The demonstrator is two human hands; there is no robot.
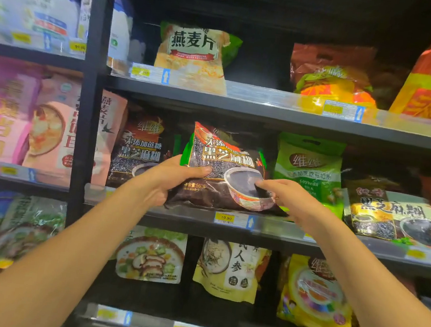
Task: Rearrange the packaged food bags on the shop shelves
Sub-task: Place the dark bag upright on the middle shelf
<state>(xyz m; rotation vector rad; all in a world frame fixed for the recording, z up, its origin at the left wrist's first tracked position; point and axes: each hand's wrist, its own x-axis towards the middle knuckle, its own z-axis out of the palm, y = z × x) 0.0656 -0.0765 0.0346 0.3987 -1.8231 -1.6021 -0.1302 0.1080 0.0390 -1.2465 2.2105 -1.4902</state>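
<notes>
A dark black-sesame paste bag [226, 162] with a bowl picture leans on the middle shelf [282, 231], tilted slightly. My left hand [165, 178] grips its lower left edge, thumb across the front. My right hand [284, 195] touches its lower right part over the bowl picture, fingers pinching the front. A matching dark sesame bag [140, 149] stands just to the left, and a green soy powder bag [308, 166] stands to the right.
An oat flakes bag [195, 50] and red-yellow bags [332, 74] sit on the shelf above. Another sesame bag [391, 210] lies at the right. Soup and ginseng bags [229, 268] fill the shelf below. A black upright post [89, 95] splits off pink bags [5, 112].
</notes>
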